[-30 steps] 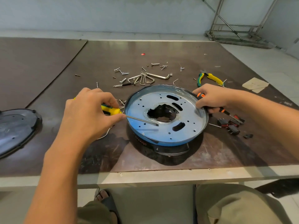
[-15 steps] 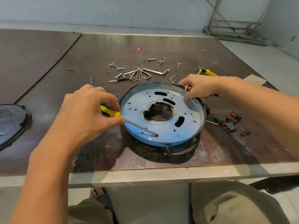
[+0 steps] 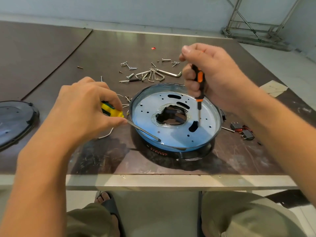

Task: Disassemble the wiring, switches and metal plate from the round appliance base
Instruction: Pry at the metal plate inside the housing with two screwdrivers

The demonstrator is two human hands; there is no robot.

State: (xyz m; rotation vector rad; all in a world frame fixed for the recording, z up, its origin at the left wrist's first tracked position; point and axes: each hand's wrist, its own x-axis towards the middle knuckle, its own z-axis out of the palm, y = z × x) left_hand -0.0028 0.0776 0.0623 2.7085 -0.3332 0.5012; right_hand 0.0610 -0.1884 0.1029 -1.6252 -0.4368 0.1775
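The round appliance base (image 3: 195, 153) sits near the table's front edge, with a perforated metal plate (image 3: 147, 115) lying in it around a ragged central hole. My left hand (image 3: 85, 113) grips a yellow-handled flat screwdriver (image 3: 111, 109); its blade lies across the plate's near left rim. My right hand (image 3: 210, 74) holds an orange-and-black screwdriver (image 3: 199, 86) upright, its tip down at the plate beside an oblong slot on the right. Black switches with red wiring (image 3: 242, 130) lie on the table right of the base.
Loose screws and several hex keys (image 3: 153, 74) are scattered behind the base. A dark round cover (image 3: 13, 120) lies at the far left. A bent wire (image 3: 106, 134) rests by my left hand. Paper scrap (image 3: 273, 88) at right; metal frame (image 3: 253, 29) beyond the table.
My right hand lifted the orange-and-black screwdriver from the table behind the base and now stands it upright on the plate. The left hand and its screwdriver barely moved.
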